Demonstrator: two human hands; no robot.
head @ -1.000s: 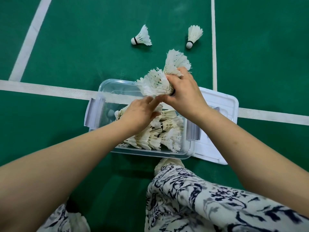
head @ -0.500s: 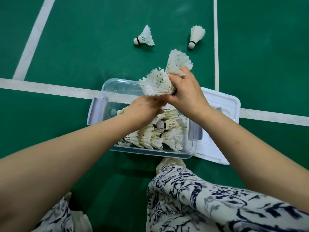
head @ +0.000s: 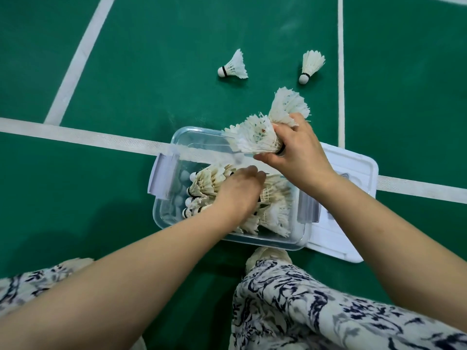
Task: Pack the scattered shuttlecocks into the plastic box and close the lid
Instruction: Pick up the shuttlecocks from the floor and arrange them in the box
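Note:
A clear plastic box [head: 166,218] sits on the green court floor with several white shuttlecocks [head: 275,210] lying inside. My left hand [head: 238,193] is down in the box, resting on the pile, its fingers hidden among the feathers. My right hand [head: 295,150] hovers over the box's far right corner, gripping two shuttlecocks [head: 257,135] with feathers fanned out to the left and upward. The white lid [head: 353,173] lies flat on the floor to the right of the box. Two loose shuttlecocks lie beyond the box, one [head: 233,65] on its side, another [head: 310,65] further right.
White court lines [head: 75,137] cross the floor behind and under the box. My knees in patterned fabric [head: 316,306] and a light shoe [head: 267,256] are just in front of the box. Latch flaps [head: 163,178] hang at both box ends.
My left hand has dropped from beside my right hand down onto the shuttlecocks in the box. My right hand still holds its two shuttlecocks above the box.

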